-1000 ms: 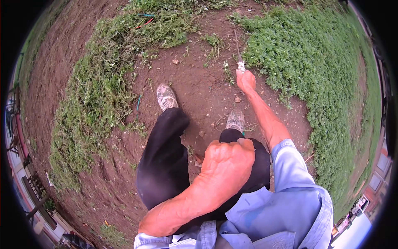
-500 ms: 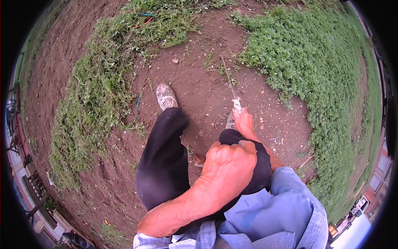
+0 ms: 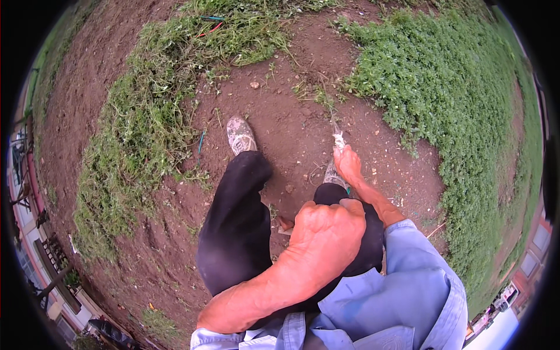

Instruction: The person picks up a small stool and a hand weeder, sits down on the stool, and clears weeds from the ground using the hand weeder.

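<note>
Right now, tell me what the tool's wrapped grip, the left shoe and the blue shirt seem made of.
Wrapped grip, in the right hand: probably cloth or tape, matte; its whitish surface looks ragged.
Left shoe: likely canvas, dull, with a mottled camouflage pattern and laces.
Blue shirt: woven cloth, matte, showing soft folds and stitched seams; the fibre is unclear.

— What carried everything?
— Brown soil.
— What lay on it?
— Loose greens on the left, a teal strip beside them, sprigs at far centre; leafy plants stood on the right.
</note>
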A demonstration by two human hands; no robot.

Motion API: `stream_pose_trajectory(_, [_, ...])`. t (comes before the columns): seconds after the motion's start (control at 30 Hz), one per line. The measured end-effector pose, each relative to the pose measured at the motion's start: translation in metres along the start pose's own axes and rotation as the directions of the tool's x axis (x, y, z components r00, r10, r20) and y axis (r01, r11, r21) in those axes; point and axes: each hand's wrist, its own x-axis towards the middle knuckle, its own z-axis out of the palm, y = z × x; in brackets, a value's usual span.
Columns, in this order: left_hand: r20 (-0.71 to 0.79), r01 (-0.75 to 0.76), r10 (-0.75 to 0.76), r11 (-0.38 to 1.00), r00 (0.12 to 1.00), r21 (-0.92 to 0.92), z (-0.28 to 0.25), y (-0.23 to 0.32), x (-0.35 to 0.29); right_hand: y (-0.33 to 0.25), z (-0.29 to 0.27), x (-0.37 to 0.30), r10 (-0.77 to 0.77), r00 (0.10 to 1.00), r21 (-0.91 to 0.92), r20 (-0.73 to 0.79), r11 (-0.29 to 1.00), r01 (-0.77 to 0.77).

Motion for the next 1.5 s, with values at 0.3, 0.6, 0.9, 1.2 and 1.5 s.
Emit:
stream_pose_trajectory(0.3, [-0.027,-0.003,0.002,0.998,1.000,-0.055,0.009,0.003,-0.005,-0.006,-0.028,0.021,-0.066,0.986,0.064,-0.152,0.995,0.077])
stream_pose_trajectory(0.6, [-0.016,0.010,-0.011,0.998,1.000,-0.069,0.008,0.001,0.004,0.015,-0.025,0.068,-0.111,0.988,0.131,-0.108,0.984,0.125])
stream_pose_trajectory(0.9, [-0.034,-0.030,0.029,0.999,0.999,-0.038,0.010,0.006,0.000,0.062,-0.009,-0.075,0.120,0.992,0.009,0.037,0.993,-0.121])
stream_pose_trajectory(1.2, [-0.088,-0.051,0.050,0.999,0.995,-0.015,0.008,0.007,-0.002,-0.014,-0.018,-0.006,-0.171,0.984,-0.038,0.057,0.984,0.173])
stream_pose_trajectory(1.5, [-0.045,0.036,-0.037,0.999,0.998,-0.021,0.010,0.002,0.008,-0.162,-0.082,0.133,-0.225,0.941,0.142,-0.253,0.953,0.266])
